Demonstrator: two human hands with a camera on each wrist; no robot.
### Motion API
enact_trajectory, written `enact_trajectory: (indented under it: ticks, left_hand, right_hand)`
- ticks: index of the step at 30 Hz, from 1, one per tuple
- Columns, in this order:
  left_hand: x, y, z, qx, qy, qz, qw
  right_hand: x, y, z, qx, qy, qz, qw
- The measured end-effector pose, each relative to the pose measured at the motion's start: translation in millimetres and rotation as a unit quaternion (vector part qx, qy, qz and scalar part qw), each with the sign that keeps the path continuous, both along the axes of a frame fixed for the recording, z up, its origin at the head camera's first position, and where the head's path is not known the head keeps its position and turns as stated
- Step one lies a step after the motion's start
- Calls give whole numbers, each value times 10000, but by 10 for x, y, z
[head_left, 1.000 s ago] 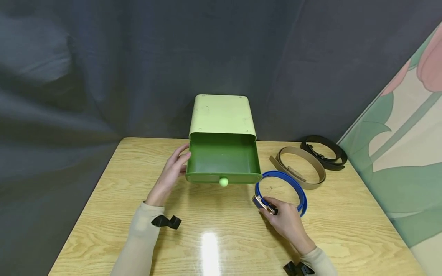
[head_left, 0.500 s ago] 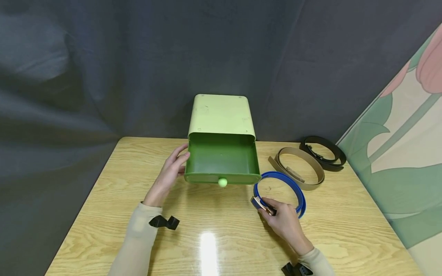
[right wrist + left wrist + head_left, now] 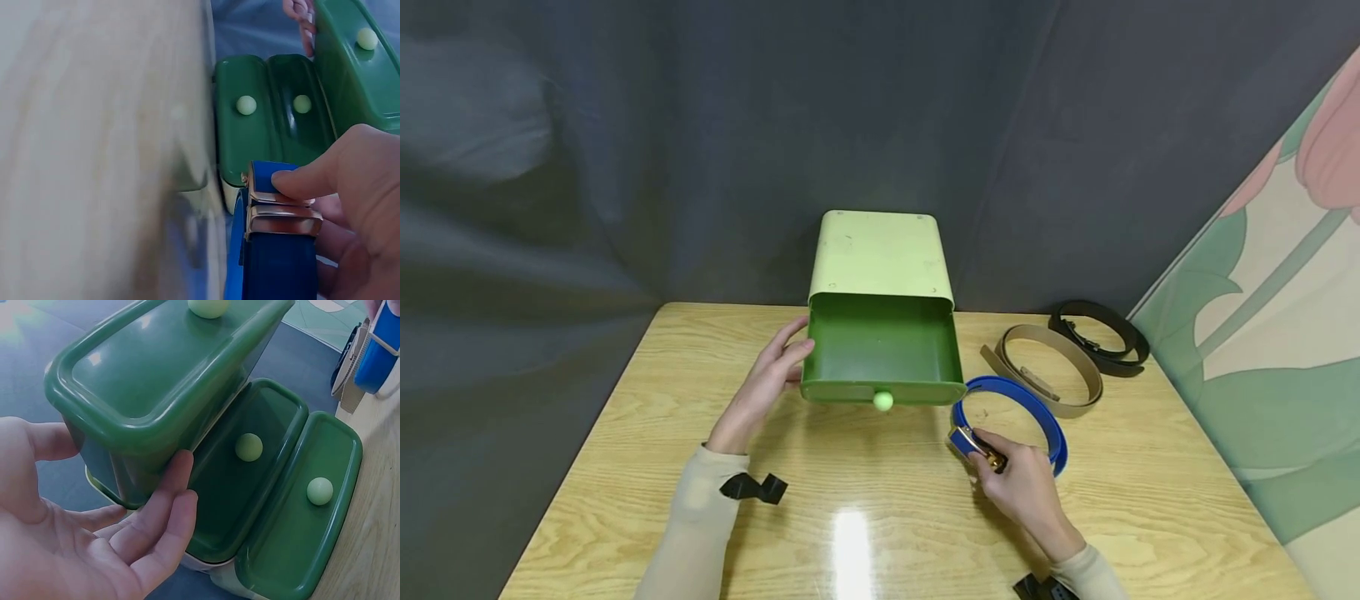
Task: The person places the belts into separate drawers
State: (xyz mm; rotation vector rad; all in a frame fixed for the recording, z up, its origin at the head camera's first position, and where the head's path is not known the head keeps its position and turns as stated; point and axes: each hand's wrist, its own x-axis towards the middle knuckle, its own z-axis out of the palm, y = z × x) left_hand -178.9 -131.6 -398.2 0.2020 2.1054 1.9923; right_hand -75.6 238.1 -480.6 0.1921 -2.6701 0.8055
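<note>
My right hand [image 3: 1024, 492] pinches the coiled blue belt [image 3: 1051, 425] at its gold-coloured buckle [image 3: 284, 219]. In the right wrist view the thumb presses on the blue strap just beside the buckle. The coil stands on edge as a loop in front of the other belts. My left hand [image 3: 767, 379] rests against the left side of a pulled-out green drawer [image 3: 883, 392], fingers and thumb along its wall. This top drawer shows a bare green floor inside and has a round pale-green knob [image 3: 883, 401]. Its cabinet [image 3: 880, 254] is light green.
A tan belt [image 3: 1088, 367] and a black belt [image 3: 1138, 340] lie coiled at the back right of the wooden table [image 3: 700, 333]. Below the top drawer, two more closed drawers [image 3: 237, 481] show in the left wrist view. A dark curtain [image 3: 737, 150] hangs behind the table.
The right hand has tilted the belt buckle slightly, so more of the blue strap by it shows. The left hand stays at the drawer's side, and the drawer stays pulled out.
</note>
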Motion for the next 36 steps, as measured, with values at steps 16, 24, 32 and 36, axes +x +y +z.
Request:
enact_trajectory:
  ticks: [16,24,32,36]
  left_hand:
    - [-1,-35,-20,27,46,-74,10000]
    - [-11,-13,-12,43,32,3,10000]
    - [-19,-18,-6,-3,91,-56,9999]
    - [-17,-16,-19,-54,95,-58,9999]
  right_hand:
    - [51,69,186,-333,-9,158,9993]
    - [52,104,227,-503,-67,302,9983]
    - [77,125,269,-444,34,335,9984]
    - [96,131,280,-450,37,320,9985]
